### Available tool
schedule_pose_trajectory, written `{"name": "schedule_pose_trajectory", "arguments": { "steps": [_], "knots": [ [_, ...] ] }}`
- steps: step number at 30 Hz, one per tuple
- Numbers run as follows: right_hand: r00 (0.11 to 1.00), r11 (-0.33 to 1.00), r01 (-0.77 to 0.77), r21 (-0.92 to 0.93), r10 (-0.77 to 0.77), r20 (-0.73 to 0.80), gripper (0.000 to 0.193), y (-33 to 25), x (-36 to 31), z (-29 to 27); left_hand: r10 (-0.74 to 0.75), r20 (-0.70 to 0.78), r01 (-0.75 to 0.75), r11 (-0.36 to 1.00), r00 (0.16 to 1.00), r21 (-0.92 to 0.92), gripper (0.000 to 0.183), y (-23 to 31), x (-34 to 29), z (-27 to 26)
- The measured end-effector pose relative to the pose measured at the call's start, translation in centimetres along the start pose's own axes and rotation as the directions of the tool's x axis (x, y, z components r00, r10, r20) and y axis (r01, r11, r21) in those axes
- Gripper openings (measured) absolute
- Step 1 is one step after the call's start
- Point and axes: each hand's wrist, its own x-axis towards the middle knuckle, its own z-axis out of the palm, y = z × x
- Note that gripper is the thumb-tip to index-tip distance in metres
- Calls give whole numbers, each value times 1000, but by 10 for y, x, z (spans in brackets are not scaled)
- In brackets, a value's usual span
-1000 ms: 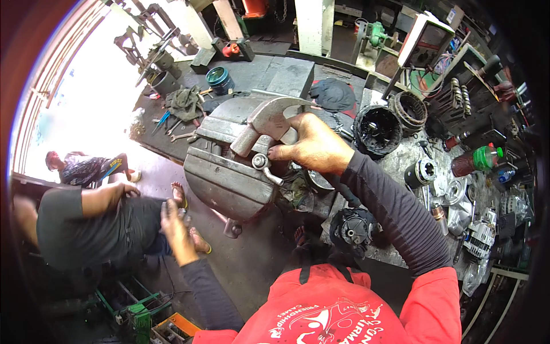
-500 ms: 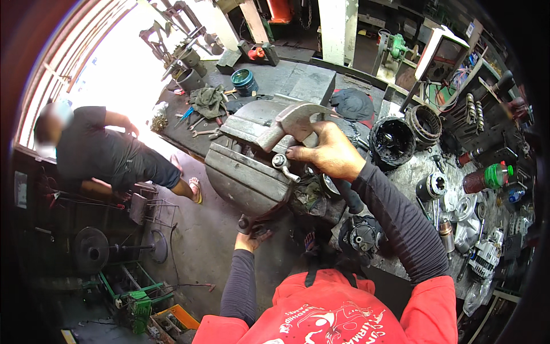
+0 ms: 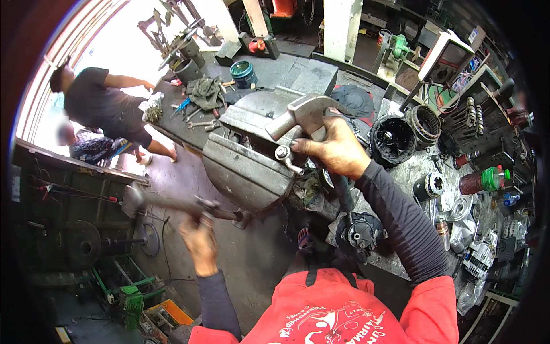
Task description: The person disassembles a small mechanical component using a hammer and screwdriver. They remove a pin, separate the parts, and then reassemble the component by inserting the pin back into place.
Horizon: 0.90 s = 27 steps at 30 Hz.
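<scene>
My right hand (image 3: 342,146) is closed round a claw hammer (image 3: 295,117), just below its head, over the large grey bench vise (image 3: 249,172). The hammer's dark handle runs down beneath my forearm. Near my right thumb, a small metal part (image 3: 283,153) with a round end and short stem sits at the vise jaws; I cannot tell whether they grip it. My left hand (image 3: 199,243) is at the vise's handle bar (image 3: 177,203), low at the vise's front. Motion smears both, so the grip of those fingers is unclear.
On the bench lie spanners (image 3: 203,124), a rag (image 3: 204,93) and a blue-green tin (image 3: 243,74). At right are a black greasy tub (image 3: 393,141), a bottle with a green cap (image 3: 486,179) and several motor parts. A person (image 3: 103,103) stands beyond the bench's left end, another sits nearby.
My left hand has moved left and the handle bar has swung out to the left. The hammer has shifted slightly, still in my right hand. The person at left has moved back.
</scene>
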Motion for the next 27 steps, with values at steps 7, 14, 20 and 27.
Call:
{"name": "schedule_pose_trajectory", "arguments": {
  "steps": [7,14,20,27],
  "knots": [
    [988,984,-153,-94,151,-27,45,-6,-2,3,-106,785,-501,716,611,486,35,-5,-81,90],
    [997,987,-77,-140,72,-38,48,0,-2,3,330,162,-361,737,930,572,21,64,-5,114],
    [999,997,28,-68,-30,-19,48,-1,-3,4,224,484,-509,610,846,607,40,67,58,151],
    [994,995,81,-61,-85,-69,47,7,-2,6,243,462,-484,698,853,527,35,59,60,154]
  ]
}}
